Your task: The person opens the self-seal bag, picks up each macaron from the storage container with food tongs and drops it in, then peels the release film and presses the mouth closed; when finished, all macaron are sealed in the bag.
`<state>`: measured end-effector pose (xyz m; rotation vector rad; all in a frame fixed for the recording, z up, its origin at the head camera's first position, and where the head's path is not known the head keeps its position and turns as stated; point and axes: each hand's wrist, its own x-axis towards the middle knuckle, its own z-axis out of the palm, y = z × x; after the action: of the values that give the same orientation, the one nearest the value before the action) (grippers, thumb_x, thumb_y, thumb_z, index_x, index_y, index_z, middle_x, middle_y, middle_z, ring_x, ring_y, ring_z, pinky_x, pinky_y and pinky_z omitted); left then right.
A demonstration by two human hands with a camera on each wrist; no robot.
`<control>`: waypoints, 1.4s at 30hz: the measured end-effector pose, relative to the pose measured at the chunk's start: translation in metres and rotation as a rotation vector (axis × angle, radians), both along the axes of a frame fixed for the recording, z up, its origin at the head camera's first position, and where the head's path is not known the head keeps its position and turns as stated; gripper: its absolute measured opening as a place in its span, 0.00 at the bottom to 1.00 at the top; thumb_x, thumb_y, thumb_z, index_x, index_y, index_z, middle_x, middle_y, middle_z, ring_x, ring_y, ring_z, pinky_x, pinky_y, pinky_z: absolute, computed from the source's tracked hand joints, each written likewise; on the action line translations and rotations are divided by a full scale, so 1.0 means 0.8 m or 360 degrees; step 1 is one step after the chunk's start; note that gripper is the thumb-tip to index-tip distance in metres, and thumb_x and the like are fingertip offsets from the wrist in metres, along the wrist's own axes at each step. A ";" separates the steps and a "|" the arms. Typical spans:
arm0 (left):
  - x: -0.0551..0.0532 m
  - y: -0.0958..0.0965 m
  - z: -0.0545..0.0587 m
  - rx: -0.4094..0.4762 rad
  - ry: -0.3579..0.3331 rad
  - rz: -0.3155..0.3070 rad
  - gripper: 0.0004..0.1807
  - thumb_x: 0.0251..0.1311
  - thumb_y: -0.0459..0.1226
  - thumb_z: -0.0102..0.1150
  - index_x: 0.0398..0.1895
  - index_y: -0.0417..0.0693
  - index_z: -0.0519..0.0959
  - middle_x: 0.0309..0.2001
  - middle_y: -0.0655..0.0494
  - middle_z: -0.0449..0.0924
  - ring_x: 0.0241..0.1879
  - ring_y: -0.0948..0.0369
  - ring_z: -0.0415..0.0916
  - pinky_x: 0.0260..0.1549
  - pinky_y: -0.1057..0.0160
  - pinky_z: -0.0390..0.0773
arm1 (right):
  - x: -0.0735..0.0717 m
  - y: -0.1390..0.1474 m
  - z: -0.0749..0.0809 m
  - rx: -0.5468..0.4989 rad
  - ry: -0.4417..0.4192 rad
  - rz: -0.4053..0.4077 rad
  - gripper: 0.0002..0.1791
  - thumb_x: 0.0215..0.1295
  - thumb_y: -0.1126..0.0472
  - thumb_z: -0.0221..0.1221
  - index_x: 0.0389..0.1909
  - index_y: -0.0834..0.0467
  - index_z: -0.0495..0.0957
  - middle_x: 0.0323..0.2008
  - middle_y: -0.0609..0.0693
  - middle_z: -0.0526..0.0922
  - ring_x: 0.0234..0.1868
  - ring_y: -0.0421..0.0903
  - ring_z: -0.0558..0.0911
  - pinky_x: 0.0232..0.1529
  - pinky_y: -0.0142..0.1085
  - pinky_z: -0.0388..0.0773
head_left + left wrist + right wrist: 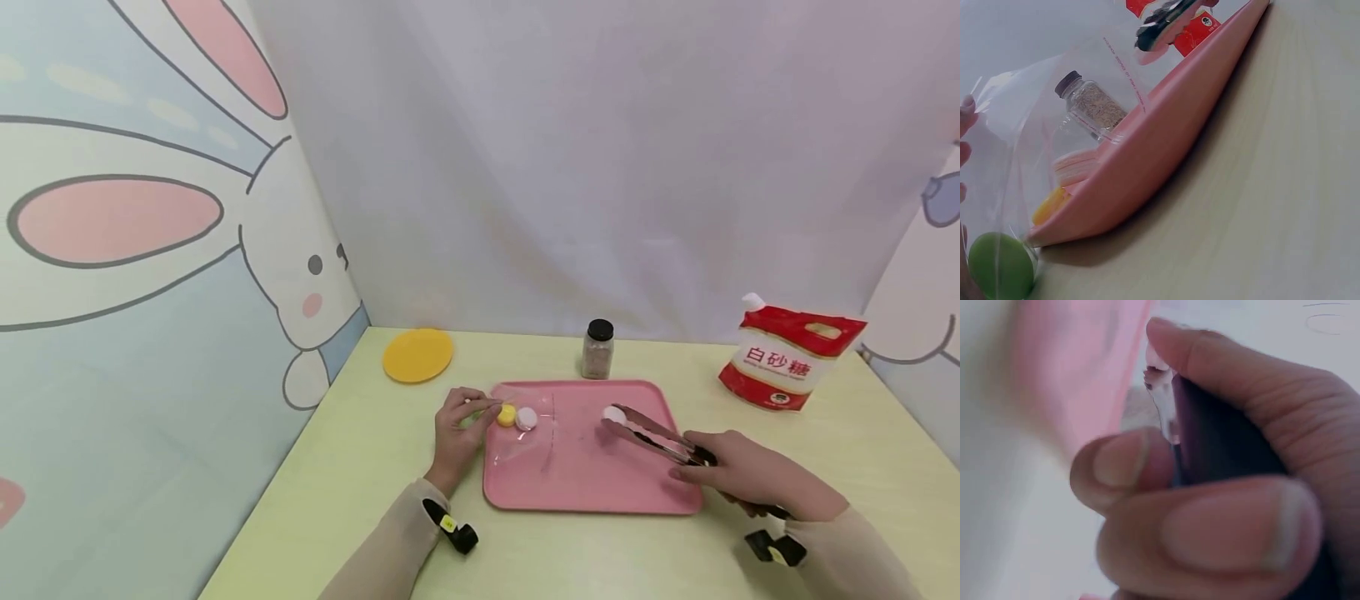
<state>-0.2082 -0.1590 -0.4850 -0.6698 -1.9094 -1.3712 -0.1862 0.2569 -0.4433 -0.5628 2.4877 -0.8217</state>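
A pale round macaron [612, 414] sits between the tips of the tongs [656, 427], toward one o'clock from the middle of the pink tray [585, 483]. At three, the right hand [738, 468] has its fingers curled round the tongs' handle. At nine, the left hand's [461, 427] fingers pinch a clear bag [542, 433] holding a yellow macaron [507, 415] and a pinkish one [527, 419]; a green round [1000, 265] shows through its plastic. Beyond, on the tabletop [337, 467]: yellow disc [417, 356] at ten, black-lidded jar [597, 358] at twelve, red-and-white pouch [783, 362] at two.
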 end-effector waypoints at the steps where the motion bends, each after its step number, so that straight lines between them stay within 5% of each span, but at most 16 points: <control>1: 0.000 0.000 0.000 -0.0001 -0.0005 -0.0001 0.06 0.55 0.24 0.70 0.36 0.35 0.88 0.35 0.44 0.79 0.39 0.49 0.73 0.42 0.66 0.73 | -0.004 -0.009 0.003 -0.0019 -0.0008 0.0017 0.20 0.68 0.39 0.61 0.42 0.51 0.73 0.16 0.45 0.72 0.10 0.41 0.71 0.11 0.37 0.71; 9: -0.003 -0.002 -0.005 0.0027 0.0047 -0.0020 0.07 0.53 0.22 0.71 0.36 0.34 0.87 0.34 0.44 0.79 0.38 0.49 0.73 0.41 0.65 0.72 | -0.039 -0.111 0.021 -0.0027 0.0100 0.0241 0.18 0.64 0.39 0.65 0.33 0.49 0.75 0.18 0.43 0.74 0.15 0.37 0.72 0.17 0.34 0.72; 16: -0.023 0.000 -0.030 0.0011 0.0169 -0.0038 0.08 0.53 0.24 0.72 0.37 0.39 0.88 0.35 0.47 0.79 0.38 0.51 0.73 0.40 0.63 0.73 | -0.052 -0.169 0.012 -0.0069 0.0073 0.0393 0.17 0.63 0.42 0.66 0.31 0.49 0.76 0.15 0.43 0.74 0.12 0.37 0.72 0.15 0.34 0.72; 22: -0.028 -0.003 -0.039 -0.0012 0.0177 -0.0022 0.08 0.55 0.27 0.72 0.39 0.43 0.89 0.36 0.51 0.80 0.40 0.53 0.73 0.41 0.61 0.74 | -0.056 -0.183 -0.002 -0.0024 0.0255 0.0508 0.14 0.62 0.43 0.67 0.28 0.46 0.76 0.21 0.37 0.73 0.23 0.35 0.72 0.27 0.32 0.70; 31: -0.030 -0.007 -0.040 -0.0035 0.0208 -0.0021 0.09 0.53 0.26 0.73 0.38 0.42 0.89 0.36 0.50 0.80 0.39 0.53 0.74 0.40 0.62 0.74 | -0.058 -0.187 -0.008 -0.0037 0.0238 0.0521 0.13 0.62 0.44 0.67 0.28 0.46 0.76 0.22 0.38 0.73 0.24 0.35 0.72 0.27 0.33 0.71; 42: -0.014 0.000 -0.011 -0.0024 0.0206 -0.0056 0.08 0.50 0.22 0.72 0.35 0.36 0.88 0.34 0.47 0.79 0.38 0.52 0.73 0.39 0.62 0.74 | -0.057 -0.184 -0.005 0.0010 0.0251 0.0490 0.16 0.61 0.43 0.67 0.28 0.48 0.74 0.22 0.39 0.73 0.24 0.35 0.72 0.27 0.34 0.71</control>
<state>-0.2193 -0.1588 -0.4936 -0.7843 -1.8149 -1.3036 -0.2316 0.1093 -0.4473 -1.0130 2.4526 -0.6712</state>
